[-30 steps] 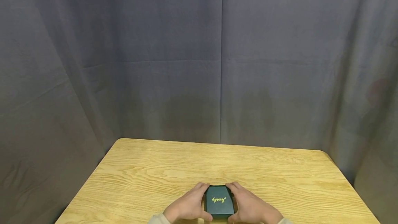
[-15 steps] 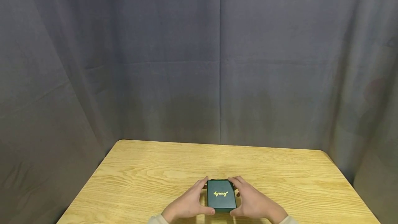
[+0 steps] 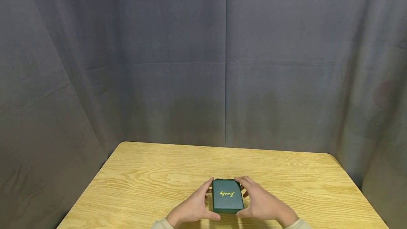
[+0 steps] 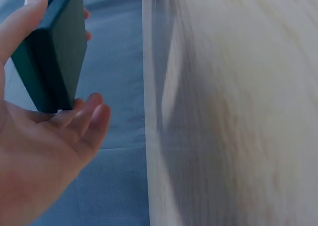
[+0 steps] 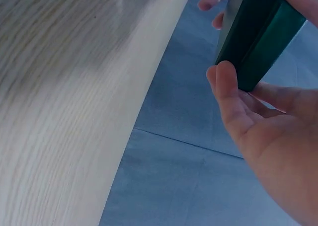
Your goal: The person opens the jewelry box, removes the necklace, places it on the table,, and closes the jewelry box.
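Note:
A dark green jewelry box (image 3: 226,198) with gold "Jewelry" lettering, upside down from here, is held between both hands above the table. The left hand (image 3: 192,206) grips its left side, thumb at the near edge and fingertips at the far corner. On the right side, the right hand (image 3: 264,203) holds it in the same way. From the left wrist, the box (image 4: 69,47) shows its side and a seam between lid and base, with fingers under its lower corner. In the right wrist view, fingers support the green box (image 5: 263,37) from below. Its inside is hidden.
A light wooden table (image 3: 152,172) with rounded far corners lies under the hands. Grey curtains (image 3: 178,80) hang behind it and along both sides. Shadows of the hands and box fall on the tabletop near its front.
Both hands have raised the jewelry box off the tabletop, and it has moved slightly forward and to the right. Its grip looks much the same.

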Demonstrator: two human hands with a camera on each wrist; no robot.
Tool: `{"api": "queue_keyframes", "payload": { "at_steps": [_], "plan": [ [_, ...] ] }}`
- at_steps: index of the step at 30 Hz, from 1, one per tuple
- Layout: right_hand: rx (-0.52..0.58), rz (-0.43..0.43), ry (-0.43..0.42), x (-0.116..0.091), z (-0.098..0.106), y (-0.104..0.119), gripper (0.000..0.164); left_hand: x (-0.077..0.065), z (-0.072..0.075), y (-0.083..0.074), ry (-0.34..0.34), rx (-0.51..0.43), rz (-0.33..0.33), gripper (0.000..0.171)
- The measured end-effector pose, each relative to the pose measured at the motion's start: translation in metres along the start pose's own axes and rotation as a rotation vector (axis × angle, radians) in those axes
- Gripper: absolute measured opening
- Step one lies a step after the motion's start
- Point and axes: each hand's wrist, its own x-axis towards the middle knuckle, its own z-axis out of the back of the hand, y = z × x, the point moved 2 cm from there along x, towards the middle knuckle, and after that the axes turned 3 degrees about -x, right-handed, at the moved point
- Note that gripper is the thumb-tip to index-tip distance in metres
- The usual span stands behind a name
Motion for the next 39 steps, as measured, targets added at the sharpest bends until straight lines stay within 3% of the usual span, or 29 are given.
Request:
{"api": "queue_keyframes", "payload": {
  "at_steps": [9, 16, 27, 33, 39],
  "plan": [
    [-0.006, 0.022, -0.024, 0.0, 0.006, 0.006, 0.09, 0.001, -0.002, -0.001, -0.031, -0.099, -0.03, 0.107],
    [0.035, 0.002, -0.028, -0.001, 0.013, 0.012, 0.091, 0.003, -0.004, -0.004, -0.062, -0.133, -0.113, 0.106],
    [-0.024, -0.002, -0.031, -0.002, 0.016, 0.017, 0.097, 0.006, -0.001, -0.01, -0.11, -0.085, -0.172, 0.101],
    [-0.019, 0.007, -0.027, -0.002, 0.018, 0.018, 0.091, 0.005, 0.0, -0.01, -0.097, -0.09, -0.167, 0.101],
    [-0.024, 0.011, -0.022, -0.003, 0.019, 0.018, 0.089, 0.006, -0.001, -0.008, -0.042, -0.179, -0.164, 0.099]
  ]
}}
